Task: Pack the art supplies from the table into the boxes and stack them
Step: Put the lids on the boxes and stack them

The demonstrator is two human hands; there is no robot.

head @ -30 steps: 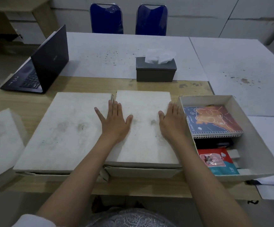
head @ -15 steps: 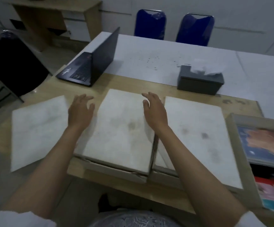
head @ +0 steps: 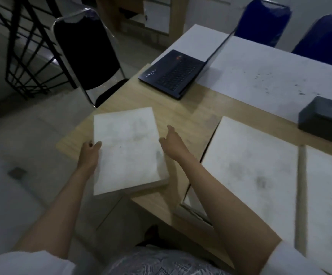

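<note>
A white box lid [head: 127, 149] lies at the table's left corner, its near end jutting past the edge. My left hand [head: 89, 153] grips its left edge, thumb on top and fingers underneath. My right hand [head: 172, 143] is at the lid's right edge with fingers extended, and the frame does not show whether it touches. Two closed white boxes sit side by side to the right: the middle box [head: 248, 175] and the right box [head: 328, 205]. The open box with the art supplies is out of view.
An open dark laptop [head: 173, 74] sits at the back of the wooden table [head: 181, 114]. A grey tissue box [head: 324, 122] stands at the right. A black chair [head: 85, 52] is beside the table's left corner, and blue chairs [head: 264, 18] stand behind.
My view has swung left. Both hands left the closed boxes and moved to the white lid at the left corner; my left hand now grips its edge.
</note>
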